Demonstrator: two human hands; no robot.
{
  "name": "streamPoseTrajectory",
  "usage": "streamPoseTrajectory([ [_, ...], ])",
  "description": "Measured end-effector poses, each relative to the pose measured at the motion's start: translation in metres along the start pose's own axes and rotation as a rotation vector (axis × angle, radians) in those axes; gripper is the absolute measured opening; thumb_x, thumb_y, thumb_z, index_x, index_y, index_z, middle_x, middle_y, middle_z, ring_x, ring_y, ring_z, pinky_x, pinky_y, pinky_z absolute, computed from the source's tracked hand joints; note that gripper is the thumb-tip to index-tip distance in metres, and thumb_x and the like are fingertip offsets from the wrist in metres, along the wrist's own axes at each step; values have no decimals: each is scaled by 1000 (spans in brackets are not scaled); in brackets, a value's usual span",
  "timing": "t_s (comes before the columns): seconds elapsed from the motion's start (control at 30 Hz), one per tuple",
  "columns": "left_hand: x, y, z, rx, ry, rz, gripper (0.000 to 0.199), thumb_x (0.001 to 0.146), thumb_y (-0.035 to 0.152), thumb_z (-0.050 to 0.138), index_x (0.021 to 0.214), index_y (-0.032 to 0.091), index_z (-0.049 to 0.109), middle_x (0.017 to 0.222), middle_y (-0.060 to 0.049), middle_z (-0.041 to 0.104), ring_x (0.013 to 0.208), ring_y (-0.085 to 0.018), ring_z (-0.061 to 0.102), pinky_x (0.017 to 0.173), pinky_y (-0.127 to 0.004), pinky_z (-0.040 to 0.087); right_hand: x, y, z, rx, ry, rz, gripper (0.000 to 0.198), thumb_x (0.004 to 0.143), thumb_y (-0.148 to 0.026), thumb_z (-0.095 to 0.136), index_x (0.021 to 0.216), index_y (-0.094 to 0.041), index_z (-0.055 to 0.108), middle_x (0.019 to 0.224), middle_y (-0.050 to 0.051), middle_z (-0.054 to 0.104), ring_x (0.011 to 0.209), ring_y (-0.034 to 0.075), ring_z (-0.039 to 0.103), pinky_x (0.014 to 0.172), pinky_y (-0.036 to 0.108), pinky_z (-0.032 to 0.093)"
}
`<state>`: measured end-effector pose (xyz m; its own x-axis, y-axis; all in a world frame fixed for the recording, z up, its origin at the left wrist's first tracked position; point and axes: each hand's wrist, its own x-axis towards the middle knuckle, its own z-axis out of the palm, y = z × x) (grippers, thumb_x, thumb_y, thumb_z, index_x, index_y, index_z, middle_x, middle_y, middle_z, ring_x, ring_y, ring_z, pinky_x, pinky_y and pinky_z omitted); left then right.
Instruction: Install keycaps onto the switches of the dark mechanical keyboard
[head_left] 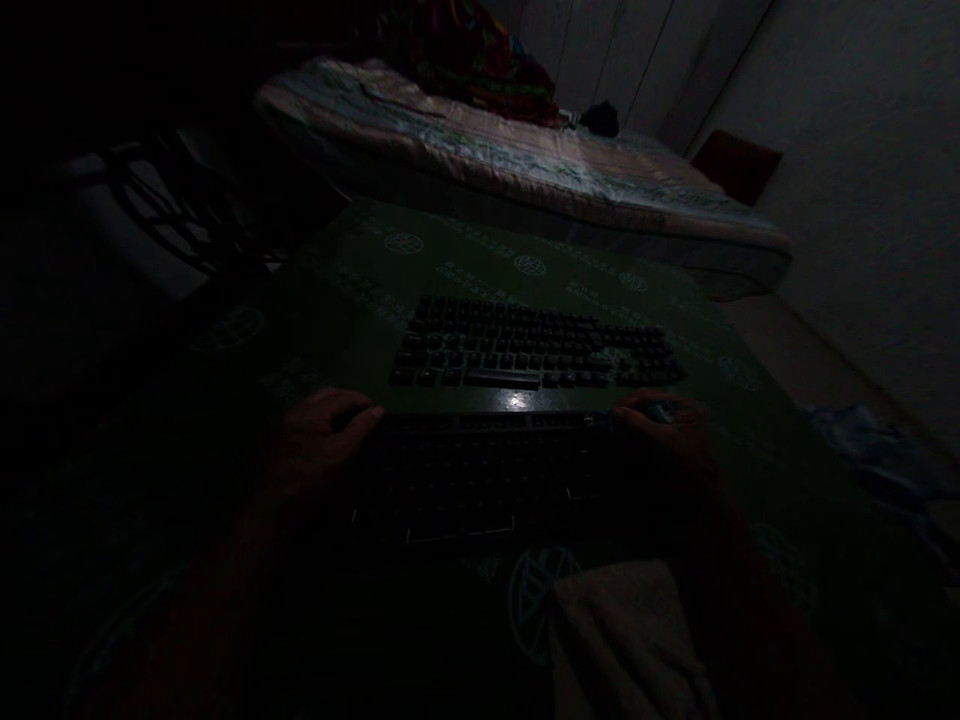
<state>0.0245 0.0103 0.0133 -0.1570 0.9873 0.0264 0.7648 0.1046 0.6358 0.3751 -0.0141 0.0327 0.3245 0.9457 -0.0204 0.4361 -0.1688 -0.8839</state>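
In dim light, a dark keyboard base [480, 475] lies in front of me on a green table, its rows apparently bare of keycaps. My left hand [326, 430] grips its upper left corner, thumb on the rim. My right hand [667, 430] grips the upper right corner the same way; a small pale patch shows by its fingers, too dark to make out. Just beyond the base, loose black keycaps [502, 378] are laid out in keyboard order. Both hands' lower fingers are lost in shadow.
A light cloth [626, 625] lies near me, right of the middle of the printed green tabletop [465, 235]. Past the far edge is a mattress [525, 170] with a dark red patterned cloth [480, 65]. A dark metal frame [161, 205] stands at left; bluish fabric [877, 450] lies at right.
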Motion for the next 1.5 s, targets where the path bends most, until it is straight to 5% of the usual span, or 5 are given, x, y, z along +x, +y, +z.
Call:
streamPoseTrajectory([
  [0.83,-1,3,-1,10,20,4,41,61,56,41,73,22,60,94,-6,65,89,-24,60,90,-39,48,6,6,-9,-22,127,62,23,53,-38,71,59,-17,65,51,-1,55,49,13,50,44,22,37],
  [0.97,1,-3,2,1,23,12,41,62,57,42,74,22,61,93,-5,65,88,-23,61,87,-38,48,5,4,-11,-29,35,39,23,54,-39,71,60,-17,66,53,-1,55,49,12,49,44,22,36],
  [1.5,0,-1,1,11,6,-4,40,63,55,43,75,21,61,96,-6,66,90,-22,60,90,-36,47,4,3,-7,4,105,88,25,54,-39,73,62,-17,66,53,0,57,49,13,52,43,22,39],
])
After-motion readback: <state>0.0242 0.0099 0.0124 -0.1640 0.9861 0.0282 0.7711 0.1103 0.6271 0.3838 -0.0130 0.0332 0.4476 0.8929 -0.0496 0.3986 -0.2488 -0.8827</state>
